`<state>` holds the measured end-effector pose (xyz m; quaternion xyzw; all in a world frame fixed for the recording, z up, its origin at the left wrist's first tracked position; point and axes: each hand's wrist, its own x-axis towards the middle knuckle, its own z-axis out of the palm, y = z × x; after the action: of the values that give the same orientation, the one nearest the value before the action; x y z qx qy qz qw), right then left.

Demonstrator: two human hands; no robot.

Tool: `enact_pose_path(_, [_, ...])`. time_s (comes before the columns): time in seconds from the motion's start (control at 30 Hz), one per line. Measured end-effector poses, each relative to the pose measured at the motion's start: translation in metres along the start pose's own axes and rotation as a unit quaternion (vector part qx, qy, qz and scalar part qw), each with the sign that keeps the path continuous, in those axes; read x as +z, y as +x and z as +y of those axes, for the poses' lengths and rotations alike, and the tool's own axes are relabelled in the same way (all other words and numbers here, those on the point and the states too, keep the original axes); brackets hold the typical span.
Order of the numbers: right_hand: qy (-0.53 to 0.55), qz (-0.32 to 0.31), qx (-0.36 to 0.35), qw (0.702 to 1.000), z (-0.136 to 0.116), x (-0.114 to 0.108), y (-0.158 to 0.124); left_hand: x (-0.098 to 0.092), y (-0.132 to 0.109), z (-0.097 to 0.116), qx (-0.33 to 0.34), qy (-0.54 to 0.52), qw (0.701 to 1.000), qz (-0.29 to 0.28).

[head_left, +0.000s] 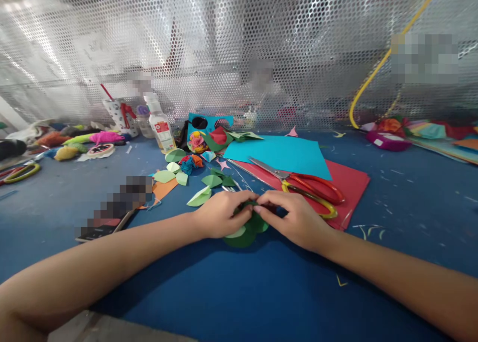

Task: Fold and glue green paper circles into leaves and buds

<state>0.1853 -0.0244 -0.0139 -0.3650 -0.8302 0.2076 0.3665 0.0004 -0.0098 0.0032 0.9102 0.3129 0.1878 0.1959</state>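
Note:
Fingertips of my left hand (224,213) and my right hand (297,217) meet over a green paper piece (244,236) with rounded lobes. Both hands pinch its upper edge, and the fingers partly hide it. Close beyond the left hand lie a light green paper leaf (200,196) and darker green leaves (218,179). Scissors with red and yellow handles (317,190) rest just past my right hand, on red paper (351,187) and a blue sheet (284,153).
A glue bottle (162,125) stands at the back left, near a patterned cup (119,115). A phone (115,217) lies by my left forearm. Coloured yarn bundles (82,140) are at far left. A perforated metal panel (224,48) closes off the table's back; a yellow cable (377,68) hangs right.

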Motion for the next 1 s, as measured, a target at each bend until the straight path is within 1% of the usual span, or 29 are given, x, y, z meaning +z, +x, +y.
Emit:
enact_pose_path(0.17, [0.003,-0.007,0.000,1.000,0.0005,0.0001,0.0007,0.0004,0.0010,-0.0011,0.006,-0.011,1.000,0.004])
enact_pose_path(0.37, [0.004,0.034,0.005,0.999,-0.0004,-0.0006,0.0015,0.0023,0.0011,-0.0041,0.015,0.001,1.000,0.016])
enact_pose_path(0.6, [-0.001,0.042,0.044,0.998,0.0012,0.0008,0.0018,0.0050,-0.0004,-0.0068,-0.007,0.031,0.998,0.045])
enact_pose_path(0.73, [-0.003,0.045,0.044,0.998,0.0015,0.0008,0.0016,0.0038,-0.0007,-0.0046,-0.020,0.029,0.998,0.054])
enact_pose_path(1.0, [-0.005,0.063,0.034,0.997,0.0012,0.0017,0.0005,0.0063,-0.0003,-0.0063,-0.023,0.012,0.998,0.057])
